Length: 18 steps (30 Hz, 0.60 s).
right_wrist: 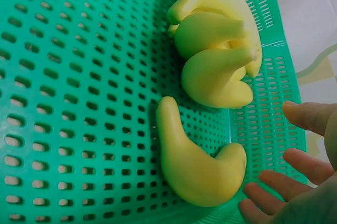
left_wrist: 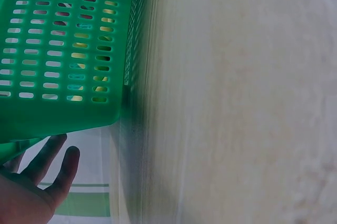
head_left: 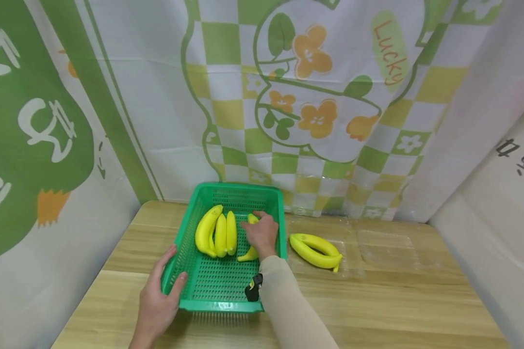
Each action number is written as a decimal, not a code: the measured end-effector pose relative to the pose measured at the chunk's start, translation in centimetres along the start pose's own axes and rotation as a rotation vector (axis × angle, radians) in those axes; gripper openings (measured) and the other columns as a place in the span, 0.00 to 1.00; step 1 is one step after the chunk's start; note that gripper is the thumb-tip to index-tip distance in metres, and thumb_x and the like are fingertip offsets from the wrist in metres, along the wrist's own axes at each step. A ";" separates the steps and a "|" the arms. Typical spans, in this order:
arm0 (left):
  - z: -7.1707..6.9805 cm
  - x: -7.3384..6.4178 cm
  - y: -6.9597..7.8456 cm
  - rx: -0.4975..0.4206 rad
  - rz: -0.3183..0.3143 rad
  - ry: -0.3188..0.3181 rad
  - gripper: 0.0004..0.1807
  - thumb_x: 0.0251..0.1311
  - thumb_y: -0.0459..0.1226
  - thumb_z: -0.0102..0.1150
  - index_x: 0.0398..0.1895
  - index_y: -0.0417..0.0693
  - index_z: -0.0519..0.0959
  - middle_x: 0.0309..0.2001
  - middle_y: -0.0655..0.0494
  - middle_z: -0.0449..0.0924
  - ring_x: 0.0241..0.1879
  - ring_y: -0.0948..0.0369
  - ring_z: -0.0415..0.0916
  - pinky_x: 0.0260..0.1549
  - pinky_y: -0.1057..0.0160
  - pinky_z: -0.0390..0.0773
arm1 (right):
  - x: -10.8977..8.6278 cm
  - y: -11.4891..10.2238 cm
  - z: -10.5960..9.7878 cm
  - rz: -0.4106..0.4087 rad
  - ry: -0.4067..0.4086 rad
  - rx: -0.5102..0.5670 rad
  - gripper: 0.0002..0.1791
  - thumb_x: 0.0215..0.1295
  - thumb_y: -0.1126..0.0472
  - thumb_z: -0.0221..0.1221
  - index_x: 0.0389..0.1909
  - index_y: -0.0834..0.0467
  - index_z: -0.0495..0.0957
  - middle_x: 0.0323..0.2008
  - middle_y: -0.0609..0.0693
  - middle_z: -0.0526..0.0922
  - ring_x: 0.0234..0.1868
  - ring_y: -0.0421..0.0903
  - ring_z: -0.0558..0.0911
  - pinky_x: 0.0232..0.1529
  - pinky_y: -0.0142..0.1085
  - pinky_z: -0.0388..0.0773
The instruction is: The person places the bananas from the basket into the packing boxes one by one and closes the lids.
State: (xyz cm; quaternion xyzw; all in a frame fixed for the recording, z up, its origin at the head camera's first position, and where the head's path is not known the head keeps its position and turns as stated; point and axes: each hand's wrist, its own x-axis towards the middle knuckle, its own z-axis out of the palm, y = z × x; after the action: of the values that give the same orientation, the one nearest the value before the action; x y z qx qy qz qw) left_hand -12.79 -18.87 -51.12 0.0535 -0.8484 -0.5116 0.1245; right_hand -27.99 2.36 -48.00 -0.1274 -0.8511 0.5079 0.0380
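In the head view my left hand holds the left rim of a green plastic basket, thumb on the inner side and fingers outside. My right hand is inside the basket above a yellow banana at its right side. In the right wrist view the right hand's fingers are spread beside that curved banana, with a small gap at the fingertips. Several more bananas lie side by side at the basket's left; the right wrist view shows them clustered by the wall.
Two bananas lie together on the wooden table, right of the basket. Clear plastic packaging lies near them. A patterned curtain hangs behind the table.
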 end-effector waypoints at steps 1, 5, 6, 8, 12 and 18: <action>0.0 0.0 0.0 0.002 0.002 0.000 0.35 0.77 0.43 0.60 0.83 0.68 0.60 0.84 0.62 0.61 0.81 0.50 0.59 0.77 0.70 0.57 | 0.0 0.0 0.0 0.006 -0.006 -0.013 0.30 0.64 0.56 0.74 0.66 0.59 0.81 0.64 0.61 0.84 0.70 0.64 0.74 0.67 0.55 0.80; 0.0 0.1 0.0 -0.003 0.010 -0.010 0.36 0.77 0.43 0.60 0.83 0.67 0.60 0.84 0.60 0.60 0.82 0.48 0.58 0.81 0.50 0.59 | 0.0 0.3 0.2 0.030 -0.034 -0.043 0.32 0.63 0.58 0.75 0.67 0.60 0.80 0.64 0.61 0.83 0.69 0.64 0.74 0.67 0.55 0.80; 0.0 0.1 0.0 -0.004 0.011 -0.011 0.36 0.77 0.43 0.60 0.83 0.67 0.60 0.84 0.60 0.60 0.82 0.48 0.58 0.81 0.45 0.59 | 0.0 0.3 0.3 0.033 -0.037 -0.048 0.32 0.62 0.59 0.75 0.68 0.61 0.80 0.64 0.61 0.83 0.70 0.64 0.74 0.67 0.55 0.80; 0.0 0.1 0.0 -0.007 0.012 -0.012 0.36 0.77 0.43 0.60 0.84 0.67 0.60 0.84 0.60 0.59 0.82 0.48 0.57 0.80 0.41 0.59 | 0.0 0.4 0.4 0.034 -0.042 -0.059 0.32 0.63 0.60 0.74 0.68 0.61 0.79 0.65 0.62 0.83 0.70 0.65 0.75 0.67 0.54 0.80; 0.0 0.0 0.0 0.004 0.013 -0.003 0.35 0.78 0.43 0.60 0.83 0.67 0.60 0.84 0.60 0.60 0.82 0.48 0.58 0.81 0.54 0.58 | -0.2 0.4 0.5 0.020 -0.048 -0.114 0.32 0.63 0.62 0.74 0.68 0.62 0.79 0.65 0.63 0.83 0.69 0.64 0.78 0.66 0.53 0.82; 0.0 0.0 -0.1 0.012 0.014 0.001 0.35 0.77 0.43 0.60 0.83 0.67 0.61 0.84 0.60 0.60 0.82 0.49 0.58 0.78 0.69 0.57 | -0.1 0.5 0.7 0.000 -0.110 -0.246 0.31 0.65 0.62 0.73 0.69 0.61 0.79 0.65 0.61 0.84 0.67 0.61 0.80 0.68 0.51 0.81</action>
State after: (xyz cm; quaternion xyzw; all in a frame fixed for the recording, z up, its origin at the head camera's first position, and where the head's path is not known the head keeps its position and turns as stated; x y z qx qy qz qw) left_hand -12.82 -18.90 -51.20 0.0487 -0.8517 -0.5058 0.1283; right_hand -27.89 1.96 -48.79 -0.1033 -0.9077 0.4060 -0.0245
